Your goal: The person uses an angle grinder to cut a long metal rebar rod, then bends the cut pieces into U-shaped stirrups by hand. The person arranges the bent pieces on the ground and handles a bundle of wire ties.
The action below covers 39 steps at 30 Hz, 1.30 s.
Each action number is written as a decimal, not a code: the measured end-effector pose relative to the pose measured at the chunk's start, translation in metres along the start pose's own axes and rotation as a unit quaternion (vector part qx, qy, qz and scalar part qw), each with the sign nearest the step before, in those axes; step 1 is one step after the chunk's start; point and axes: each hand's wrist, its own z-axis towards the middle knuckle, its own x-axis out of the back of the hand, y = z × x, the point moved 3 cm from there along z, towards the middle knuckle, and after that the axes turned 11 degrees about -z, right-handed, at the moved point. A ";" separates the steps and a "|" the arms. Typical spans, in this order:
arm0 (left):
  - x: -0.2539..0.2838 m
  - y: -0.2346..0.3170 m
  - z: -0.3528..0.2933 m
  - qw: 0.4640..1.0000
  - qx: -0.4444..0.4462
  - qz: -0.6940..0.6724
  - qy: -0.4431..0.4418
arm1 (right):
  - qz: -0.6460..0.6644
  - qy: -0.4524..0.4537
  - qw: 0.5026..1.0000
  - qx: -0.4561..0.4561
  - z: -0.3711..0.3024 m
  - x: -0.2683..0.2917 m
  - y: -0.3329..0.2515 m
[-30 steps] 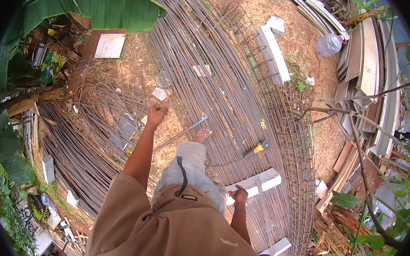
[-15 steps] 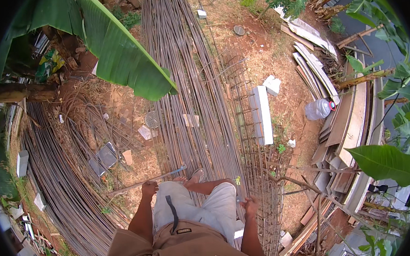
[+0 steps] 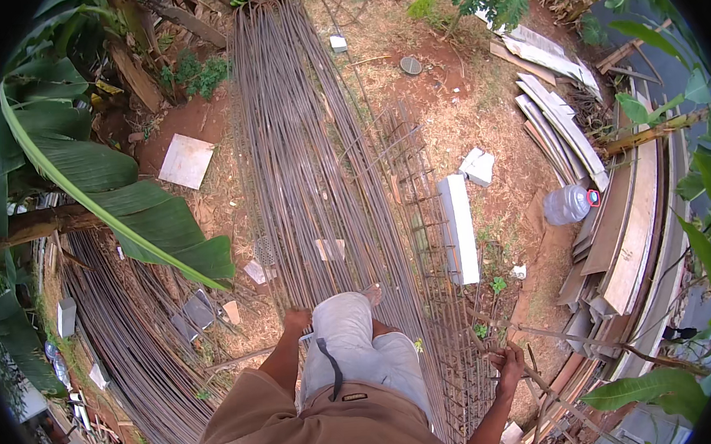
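My right hand [image 3: 509, 363] is at a thin bare branch [image 3: 540, 380], its fingers curled round it beside the rebar cage. My left hand [image 3: 297, 318] is closed beside my left thigh; what it holds, if anything, is hidden. Just below it a thin rod [image 3: 241, 360] lies across the ground and runs behind my leg. Under me stretches a long bundle of rusty rebar [image 3: 309, 143], with one foot [image 3: 373, 293] on it. The rebar cage [image 3: 435, 299], made of bars tied with stirrups, lies along the bundle's right side.
A second rebar pile [image 3: 124, 337] curves along the left. White blocks [image 3: 458, 231], a large clear water bottle [image 3: 567, 205] and stacked boards [image 3: 628, 228] lie to the right. A banana leaf [image 3: 123, 201] hangs at upper left; another leaf [image 3: 656, 395] reaches in at lower right.
My right hand has moved out to the right, from beside my thigh to the branch. My left hand stays by my left leg. The view has shifted, and the upper-left banana leaf now appears farther left.
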 end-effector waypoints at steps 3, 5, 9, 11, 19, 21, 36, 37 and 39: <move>-0.201 0.053 0.088 0.969 -0.120 0.218 -0.006 | -0.033 0.052 0.998 -0.022 -0.002 0.043 -0.005; -0.326 0.096 0.118 0.955 -0.155 0.246 -0.064 | -0.016 0.069 0.994 -0.089 -0.009 0.056 0.028; -0.504 0.144 0.155 0.933 -0.191 0.281 -0.122 | -0.051 0.043 0.966 -0.251 -0.031 0.023 0.117; -0.530 0.151 0.191 0.916 -0.196 0.333 -0.113 | -0.026 -0.014 0.951 -0.308 -0.032 -0.027 0.139; -0.482 0.153 0.372 0.818 -0.085 0.564 -0.072 | -0.326 -0.143 0.933 0.050 0.014 -0.254 0.164; -0.484 0.159 0.431 0.750 -0.031 0.658 -0.057 | -0.340 -0.114 0.930 -0.074 0.011 -0.314 0.117; -0.628 0.101 0.766 0.654 -0.090 0.750 -0.040 | -0.176 0.003 0.838 -0.517 -0.007 -0.471 0.029; -0.632 0.104 0.788 0.656 -0.123 0.744 -0.028 | -0.182 -0.008 0.841 -0.510 0.005 -0.479 0.028; -0.637 0.105 0.826 0.662 -0.135 0.736 -0.028 | -0.194 -0.021 0.852 -0.486 -0.012 -0.473 0.062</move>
